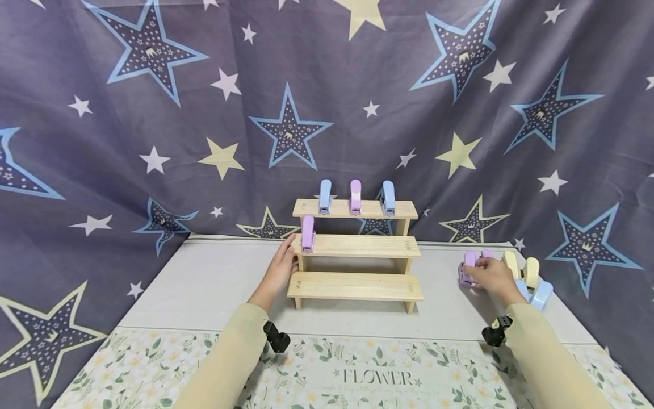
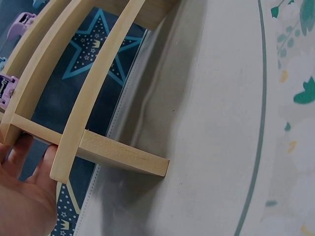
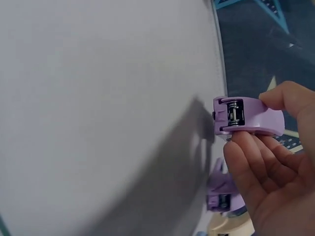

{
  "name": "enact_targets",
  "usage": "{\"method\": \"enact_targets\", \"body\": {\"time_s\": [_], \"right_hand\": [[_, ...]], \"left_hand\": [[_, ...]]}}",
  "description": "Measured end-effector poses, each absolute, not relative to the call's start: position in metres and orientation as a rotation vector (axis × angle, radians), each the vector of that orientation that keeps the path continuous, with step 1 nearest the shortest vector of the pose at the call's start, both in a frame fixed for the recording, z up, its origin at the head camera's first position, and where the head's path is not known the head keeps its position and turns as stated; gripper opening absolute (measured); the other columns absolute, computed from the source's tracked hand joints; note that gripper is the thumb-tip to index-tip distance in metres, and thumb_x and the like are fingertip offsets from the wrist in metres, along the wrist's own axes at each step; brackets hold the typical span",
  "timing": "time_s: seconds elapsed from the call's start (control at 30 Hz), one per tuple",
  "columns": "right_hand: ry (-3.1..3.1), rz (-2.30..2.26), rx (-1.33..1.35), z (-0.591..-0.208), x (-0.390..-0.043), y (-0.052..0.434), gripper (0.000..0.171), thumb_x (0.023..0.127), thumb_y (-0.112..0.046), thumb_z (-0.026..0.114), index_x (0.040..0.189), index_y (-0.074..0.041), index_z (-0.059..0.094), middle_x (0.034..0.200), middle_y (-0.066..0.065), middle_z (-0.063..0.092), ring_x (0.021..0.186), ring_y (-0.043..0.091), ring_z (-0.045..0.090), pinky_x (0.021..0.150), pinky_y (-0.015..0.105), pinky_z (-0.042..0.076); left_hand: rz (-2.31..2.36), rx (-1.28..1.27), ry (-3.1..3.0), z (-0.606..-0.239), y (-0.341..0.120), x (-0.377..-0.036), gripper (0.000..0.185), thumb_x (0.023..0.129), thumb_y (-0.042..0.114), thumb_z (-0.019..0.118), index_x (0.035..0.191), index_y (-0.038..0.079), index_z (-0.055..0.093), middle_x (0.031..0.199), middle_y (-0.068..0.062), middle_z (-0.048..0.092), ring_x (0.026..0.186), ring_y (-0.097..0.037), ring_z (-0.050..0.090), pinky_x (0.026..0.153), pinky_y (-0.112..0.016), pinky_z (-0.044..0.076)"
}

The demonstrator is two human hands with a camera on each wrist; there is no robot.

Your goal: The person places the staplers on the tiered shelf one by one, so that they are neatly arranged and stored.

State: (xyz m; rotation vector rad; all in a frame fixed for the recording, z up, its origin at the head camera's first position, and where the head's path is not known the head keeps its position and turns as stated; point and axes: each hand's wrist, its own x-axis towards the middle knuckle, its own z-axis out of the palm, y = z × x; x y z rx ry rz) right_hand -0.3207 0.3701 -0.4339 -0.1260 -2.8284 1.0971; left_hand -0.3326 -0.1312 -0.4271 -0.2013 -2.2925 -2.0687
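Note:
A three-step wooden stand [image 1: 352, 286] is on the table. My left hand [image 1: 280, 267] holds its left end at the middle step; in the left wrist view its fingers [image 2: 44, 164] go in around the boards. A purple stapler [image 1: 307, 234] stands on the middle step near that hand. Along the top step are a blue stapler [image 1: 325, 196], a purple stapler [image 1: 355, 197] and another blue stapler [image 1: 388, 197]. At the right, my right hand [image 1: 493, 277] pinches a purple stapler [image 3: 256, 117] between thumb and fingers. A second purple stapler [image 3: 224, 189] stands close beside it.
Right of my right hand are yellow staplers [image 1: 531, 272] and blue staplers [image 1: 541, 295], partly hidden by the hand. A star-patterned curtain [image 1: 352, 68] hangs behind the table. A flower-print mat [image 1: 378, 363] covers the front part of the table.

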Motion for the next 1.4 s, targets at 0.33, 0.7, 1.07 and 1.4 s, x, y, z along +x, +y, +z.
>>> {"method": "enact_targets", "body": {"time_s": [0.33, 0.7, 1.07, 1.4], "right_hand": [[-2.768, 1.143, -0.005, -0.402, -0.312, 0.35, 0.055, 0.096, -0.032, 0.064, 0.124, 0.014, 0.055, 0.105, 0.023, 0.069, 0.072, 0.016, 0.068, 0.058, 0.025, 0.055], [-2.752, 1.058, 0.118, -0.37, -0.307, 0.326, 0.053, 0.094, -0.03, 0.066, 0.123, 0.013, 0.055, 0.106, 0.025, 0.067, 0.073, 0.017, 0.067, 0.06, 0.027, 0.053], [-2.714, 1.062, 0.206, -0.346, -0.299, 0.291, 0.043, 0.092, -0.028, 0.069, 0.116, 0.007, 0.06, 0.099, 0.017, 0.067, 0.073, 0.016, 0.062, 0.06, 0.026, 0.054], [-2.662, 1.169, 0.35, -0.34, -0.304, 0.249, 0.033, 0.091, -0.02, 0.071, 0.11, 0.006, 0.062, 0.093, 0.013, 0.068, 0.073, 0.013, 0.063, 0.061, 0.023, 0.056]], "left_hand": [[-2.056, -0.18, -2.303, -0.428, -0.131, -0.333, 0.049, 0.112, 0.021, 0.026, 0.161, 0.016, 0.023, 0.16, -0.024, 0.024, 0.14, -0.044, 0.035, 0.114, -0.053, 0.035], [-2.06, -0.184, -2.315, -0.427, -0.131, -0.334, 0.05, 0.112, 0.022, 0.025, 0.161, 0.015, 0.021, 0.161, -0.024, 0.022, 0.141, -0.045, 0.034, 0.115, -0.053, 0.033], [-2.071, -0.204, -2.36, -0.395, -0.128, -0.309, 0.051, 0.111, 0.014, 0.024, 0.16, 0.006, 0.018, 0.16, -0.028, 0.021, 0.141, -0.047, 0.033, 0.115, -0.053, 0.033], [-2.093, -0.211, -2.336, -0.408, -0.13, -0.32, 0.051, 0.111, 0.015, 0.023, 0.161, 0.006, 0.017, 0.159, -0.028, 0.022, 0.141, -0.047, 0.033, 0.115, -0.053, 0.034]]}}
